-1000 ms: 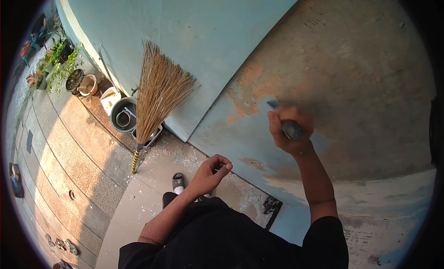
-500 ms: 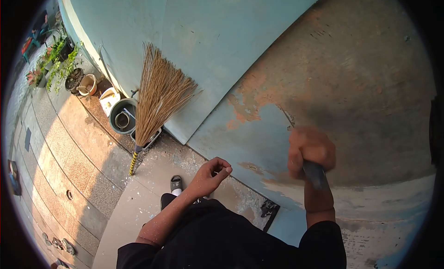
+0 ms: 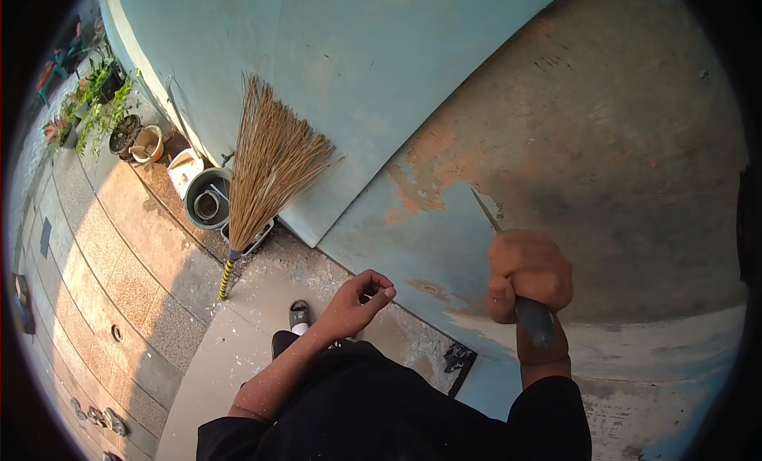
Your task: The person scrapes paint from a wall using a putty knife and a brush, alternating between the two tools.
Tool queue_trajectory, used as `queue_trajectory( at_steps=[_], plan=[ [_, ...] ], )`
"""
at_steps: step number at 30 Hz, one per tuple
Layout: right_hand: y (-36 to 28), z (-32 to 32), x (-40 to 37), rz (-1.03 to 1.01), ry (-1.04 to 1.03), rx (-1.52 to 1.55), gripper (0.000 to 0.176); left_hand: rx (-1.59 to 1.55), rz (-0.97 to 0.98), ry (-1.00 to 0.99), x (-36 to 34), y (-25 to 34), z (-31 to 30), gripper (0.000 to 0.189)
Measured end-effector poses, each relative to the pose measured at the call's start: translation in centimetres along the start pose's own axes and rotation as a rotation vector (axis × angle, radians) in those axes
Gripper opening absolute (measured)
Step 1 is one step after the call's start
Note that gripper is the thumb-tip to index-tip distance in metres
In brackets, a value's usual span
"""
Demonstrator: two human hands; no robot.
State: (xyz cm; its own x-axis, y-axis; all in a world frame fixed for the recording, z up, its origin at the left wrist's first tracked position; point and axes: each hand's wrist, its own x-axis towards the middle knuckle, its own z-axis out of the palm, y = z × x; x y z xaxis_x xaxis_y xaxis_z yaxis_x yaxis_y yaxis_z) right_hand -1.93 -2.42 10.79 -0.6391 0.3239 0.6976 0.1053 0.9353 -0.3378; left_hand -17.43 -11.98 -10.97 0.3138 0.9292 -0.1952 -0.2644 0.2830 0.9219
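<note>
My right hand (image 3: 530,277) is wrapped round the dark handle of a scraper (image 3: 536,322). Its thin metal blade points up and left, the tip against the wall (image 3: 619,144) where blue paint meets bare brownish plaster. Lower and to the left, my left hand (image 3: 357,304) hangs in the air before my body, fingers curled and thumb near the fingertips; whether anything small is between them I cannot make out. Beside it the wall's lower part shows patchy blue paint.
A stick broom (image 3: 274,159) leans upright on the blue wall at left. Near it stand a round tub (image 3: 208,199), a white container (image 3: 185,170) and potted plants (image 3: 103,104). Paint flakes lie on the tiled floor (image 3: 230,358), near my sandalled foot (image 3: 299,313).
My right hand has moved slightly down and left and is less blurred, with the scraper's blade now plainly visible. My left hand keeps nearly the same place and pose.
</note>
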Motion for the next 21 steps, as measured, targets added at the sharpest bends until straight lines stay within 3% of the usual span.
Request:
queue_trajectory(
  at_steps=[3,4,5,7,8,9,11,13,15,17,19,20,21],
  plan=[
    [2.5,0.9,-1.9,0.191,0.076,-0.283,0.031,-0.008,0.033,0.017,0.0,-0.2,0.4,0.026],
    [3.5,1.1,-2.0,0.304,-0.032,-0.16,0.03,-0.023,0.041,0.018,0.1,-0.1,0.4,0.026],
    [2.8,0.9,-2.4,0.3,-0.031,-0.161,0.03,-0.022,0.045,0.018,0.0,-0.2,0.2,0.026],
    [-0.5,0.9,-0.3,0.026,-0.116,-0.089,0.03,0.02,0.03,0.0,-0.1,-0.4,0.0,0.026],
    [-1.3,0.5,-0.1,-0.015,-0.036,0.076,0.029,0.018,0.017,0.002,-0.2,-0.6,0.0,0.026],
    [-0.5,0.3,-1.2,-0.004,-0.03,0.079,0.029,0.006,0.024,0.026,-0.1,-0.6,-0.1,0.026],
    [2.4,0.2,-3.1,0.228,-0.098,-0.375,0.028,0.0,0.036,0.047,-0.1,-0.3,-0.2,0.026],
    [2.3,1.4,-2.1,0.29,-0.036,-0.223,0.027,0.016,0.025,0.036,-0.3,0.5,-0.1,0.026],
    [0.3,1.5,-1.0,0.058,0.009,-0.082,0.026,0.02,0.039,0.038,0.2,0.4,-0.4,0.026],
    [-0.1,0.4,-1.1,0.018,0.002,0.07,0.026,0.03,0.013,0.018,-0.2,-0.2,-0.3,0.026],
    [2.7,0.7,-2.6,0.173,0.072,-0.228,0.026,0.011,0.044,0.055,0.1,-0.3,-0.2,0.026],
    [3.9,0.9,-3.3,0.373,-0.006,-0.167,0.027,-0.018,0.045,0.045,0.1,-0.4,0.0,0.029],
    [3.3,1.1,-3.3,0.366,-0.002,-0.168,0.027,-0.013,0.051,0.047,0.0,0.0,-0.1,0.029]
  ],
)
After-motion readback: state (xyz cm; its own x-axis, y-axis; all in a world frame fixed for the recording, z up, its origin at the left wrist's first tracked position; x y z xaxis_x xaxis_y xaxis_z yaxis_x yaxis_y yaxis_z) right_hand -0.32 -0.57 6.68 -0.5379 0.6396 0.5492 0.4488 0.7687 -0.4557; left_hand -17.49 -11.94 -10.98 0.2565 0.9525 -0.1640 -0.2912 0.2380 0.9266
